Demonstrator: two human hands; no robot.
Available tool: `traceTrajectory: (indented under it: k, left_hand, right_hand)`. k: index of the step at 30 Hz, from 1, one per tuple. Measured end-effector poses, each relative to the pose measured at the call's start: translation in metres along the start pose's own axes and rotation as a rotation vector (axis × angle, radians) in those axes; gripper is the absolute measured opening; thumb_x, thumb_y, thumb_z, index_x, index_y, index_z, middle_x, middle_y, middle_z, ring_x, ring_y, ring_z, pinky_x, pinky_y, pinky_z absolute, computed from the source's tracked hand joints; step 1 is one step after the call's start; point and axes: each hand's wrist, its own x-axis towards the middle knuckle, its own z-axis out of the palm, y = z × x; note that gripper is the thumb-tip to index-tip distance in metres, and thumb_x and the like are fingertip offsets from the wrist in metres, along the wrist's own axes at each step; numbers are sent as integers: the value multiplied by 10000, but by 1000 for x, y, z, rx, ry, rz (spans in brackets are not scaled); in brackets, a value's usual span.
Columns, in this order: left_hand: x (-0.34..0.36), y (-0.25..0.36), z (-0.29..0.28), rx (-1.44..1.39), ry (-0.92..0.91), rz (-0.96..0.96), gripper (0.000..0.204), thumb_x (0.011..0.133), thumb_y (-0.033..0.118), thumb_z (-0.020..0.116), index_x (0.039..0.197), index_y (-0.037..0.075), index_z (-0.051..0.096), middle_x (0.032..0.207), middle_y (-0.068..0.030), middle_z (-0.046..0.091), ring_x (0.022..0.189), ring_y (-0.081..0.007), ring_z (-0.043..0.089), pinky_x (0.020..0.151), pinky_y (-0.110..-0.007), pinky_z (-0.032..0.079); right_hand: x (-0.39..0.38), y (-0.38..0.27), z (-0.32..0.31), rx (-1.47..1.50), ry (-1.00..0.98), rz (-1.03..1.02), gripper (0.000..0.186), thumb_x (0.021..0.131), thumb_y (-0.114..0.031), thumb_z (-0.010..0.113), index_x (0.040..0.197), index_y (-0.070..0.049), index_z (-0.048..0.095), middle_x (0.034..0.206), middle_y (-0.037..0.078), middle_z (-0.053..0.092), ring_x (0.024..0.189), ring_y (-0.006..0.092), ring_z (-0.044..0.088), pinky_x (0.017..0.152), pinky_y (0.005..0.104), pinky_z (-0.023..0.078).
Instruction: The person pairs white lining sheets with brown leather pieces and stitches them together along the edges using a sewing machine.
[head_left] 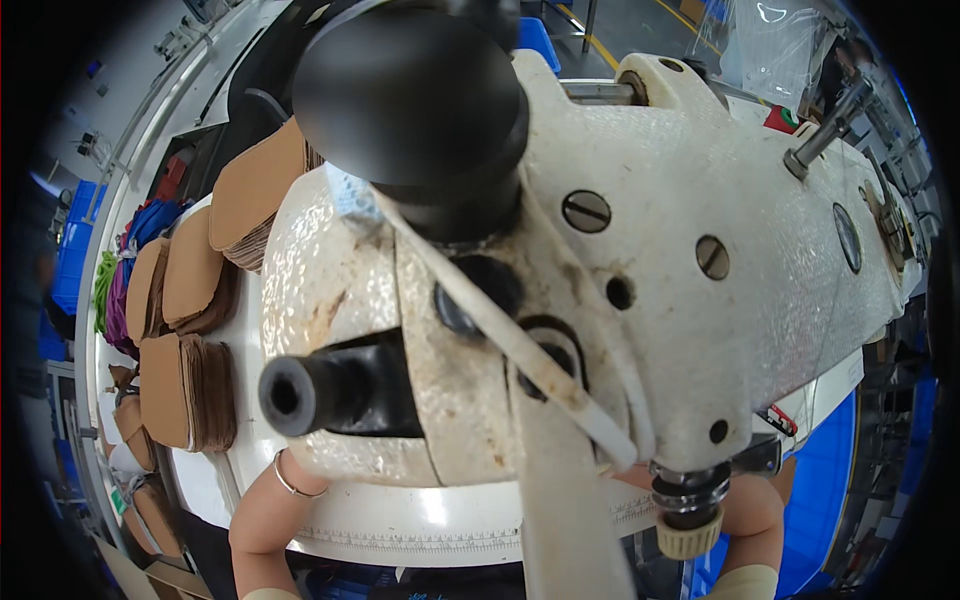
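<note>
A large white sewing machine head, worn and stained, fills the middle of the view and hides both my hands. My left forearm, with a thin bangle at the wrist, reaches in behind the machine from the lower left. From the lower right comes my right forearm, bent inward behind a knurled knob. Neither hand's fingers show, so what they hold or touch cannot be made out. Beneath the machine is a white tabletop with a printed ruler along its near edge.
Several stacks of brown rounded pieces stand on the table at left. Beside them lie purple cloth and green strands. A blurred black cylinder rises close to the camera. A blue bin sits at lower right.
</note>
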Motion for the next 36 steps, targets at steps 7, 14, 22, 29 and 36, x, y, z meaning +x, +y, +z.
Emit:
traceTrajectory:
  k: [7, 14, 22, 29, 36]
  left_hand:
    - [12, 34, -9, 218, -44, 115, 391, 748, 78, 685, 1139, 70, 671, 1141, -158, 648, 1094, -353, 592, 965, -471, 446]
    - [17, 68, -32, 73, -194, -155, 366, 770, 49, 658, 1135, 54, 680, 1128, -177, 648, 1049, -363, 614, 911, -456, 485]
    - [-10, 29, -17, 239, -219, -43, 354, 698, 1, 650, 1051, 18, 680, 1055, -208, 655, 1028, -393, 612, 921, -461, 478]
    - [-5, 28, -15, 185, -152, -101, 336, 723, 5, 645, 1057, 7, 674, 1069, -207, 653, 1025, -387, 615, 902, -456, 487]
    - [2, 56, -6, 202, -121, -62, 305, 751, 4, 665, 1056, -6, 673, 1091, -199, 656, 992, -350, 641, 848, -426, 518]
  right_hand:
    - [0, 5, 6, -98, 62, -30, 113, 704, -156, 611, 748, -54, 628, 814, 128, 646, 644, 305, 638, 540, 460, 488]
    - [4, 2, -3, 237, 32, 40, 107, 688, -143, 610, 740, -53, 633, 823, 77, 616, 635, 271, 620, 526, 449, 476]
    - [11, -5, -21, 84, -183, 97, 169, 707, -147, 605, 818, -25, 637, 835, 125, 623, 685, 305, 634, 555, 478, 480]
    - [15, -14, -18, 17, -330, 314, 177, 716, -175, 634, 811, -26, 624, 782, 175, 640, 673, 349, 649, 565, 505, 489]
    - [15, -4, -24, 69, -289, 222, 179, 690, -185, 649, 778, -32, 622, 753, 142, 634, 623, 320, 645, 545, 465, 498]
